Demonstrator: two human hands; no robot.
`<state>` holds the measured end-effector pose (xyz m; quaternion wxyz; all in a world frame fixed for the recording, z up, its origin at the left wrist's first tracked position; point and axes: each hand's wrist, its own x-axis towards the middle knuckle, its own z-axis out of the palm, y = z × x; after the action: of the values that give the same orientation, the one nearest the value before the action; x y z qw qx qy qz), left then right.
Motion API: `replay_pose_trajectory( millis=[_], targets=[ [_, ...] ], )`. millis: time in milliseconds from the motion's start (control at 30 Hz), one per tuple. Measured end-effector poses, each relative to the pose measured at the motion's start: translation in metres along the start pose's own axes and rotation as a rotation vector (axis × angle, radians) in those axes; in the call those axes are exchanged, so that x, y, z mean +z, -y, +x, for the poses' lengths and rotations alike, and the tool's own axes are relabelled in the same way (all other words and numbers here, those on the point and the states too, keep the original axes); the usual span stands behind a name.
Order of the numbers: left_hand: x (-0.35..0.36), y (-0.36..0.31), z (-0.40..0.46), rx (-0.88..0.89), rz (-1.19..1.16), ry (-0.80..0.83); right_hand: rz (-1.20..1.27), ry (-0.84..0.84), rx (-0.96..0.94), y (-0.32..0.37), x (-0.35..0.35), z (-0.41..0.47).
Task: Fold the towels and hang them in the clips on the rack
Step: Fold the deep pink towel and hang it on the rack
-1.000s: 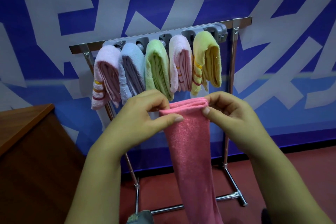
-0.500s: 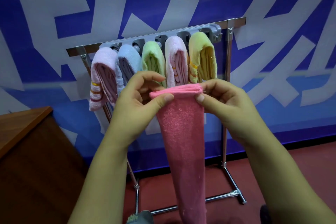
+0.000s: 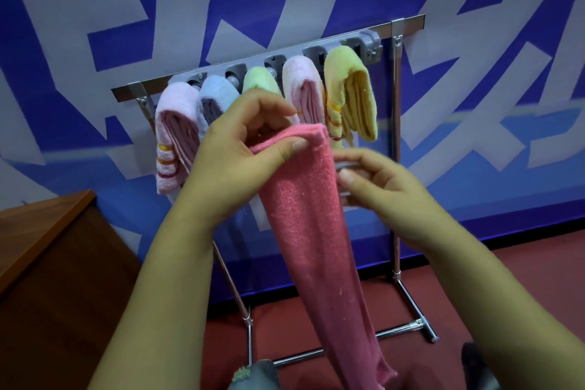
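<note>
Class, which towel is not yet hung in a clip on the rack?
The long coral-pink terry towel, gripped by the left hand; the other five hang clipped.

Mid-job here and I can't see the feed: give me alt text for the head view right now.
The left hand pinches the top of a folded, long pink terry towel that hangs down, while the right hand sits beside its right edge, blurred. Behind them a chrome rack holds five folded towels in its grey clip bar: pale pink, blue, green, pale pink, yellow.
</note>
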<state>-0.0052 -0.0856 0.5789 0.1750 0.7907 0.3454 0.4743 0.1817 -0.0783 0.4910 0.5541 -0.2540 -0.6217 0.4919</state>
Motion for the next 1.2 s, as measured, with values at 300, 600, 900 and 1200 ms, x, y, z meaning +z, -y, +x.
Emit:
replay_pose_trajectory(
  millis=[300, 600, 900, 1200],
  targets=[
    [0.000, -0.007, 0.013, 0.024, 0.010, 0.019, -0.197, 0.055, 0.333, -0.077, -0.015, -0.039],
    [-0.005, -0.003, 0.015, 0.026, 0.018, -0.018, -0.346, -0.149, 0.154, -0.090, -0.012, -0.037],
    [-0.003, -0.001, 0.018, 0.016, -0.004, -0.038, -0.363, -0.211, 0.110, -0.101, -0.012, -0.036],
    [-0.006, 0.002, 0.023, 0.029, 0.006, -0.082, -0.408, -0.277, -0.003, -0.100, -0.010, -0.050]
  ],
)
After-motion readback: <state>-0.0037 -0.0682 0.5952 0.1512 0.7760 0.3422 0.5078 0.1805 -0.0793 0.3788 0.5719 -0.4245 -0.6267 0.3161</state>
